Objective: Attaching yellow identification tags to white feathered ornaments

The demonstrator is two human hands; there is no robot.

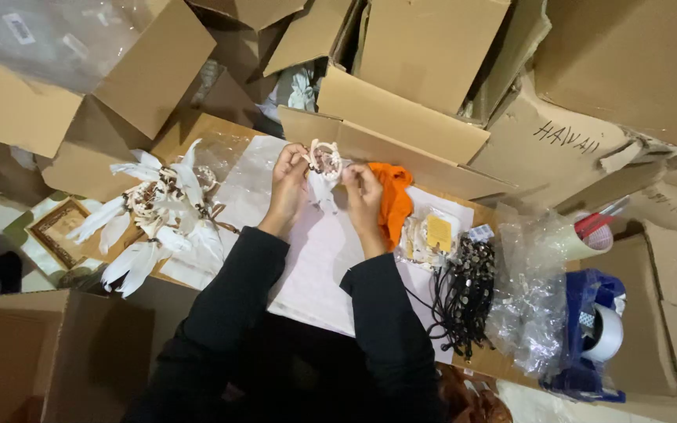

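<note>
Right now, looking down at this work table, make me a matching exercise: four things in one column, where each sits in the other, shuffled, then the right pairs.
Things:
1. white feather pile
2. orange cloth
3. black cord bundle
4. small white ornament

Places:
A. held between left hand and right hand
B. far left of the table
C. just right of the right hand
D. beside the clear plastic bags, right of the sleeves

Pairs: 1-B, 2-C, 3-D, 4-A

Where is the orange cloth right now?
In the head view, the orange cloth lies on the white paper, just right of the right hand.
</note>
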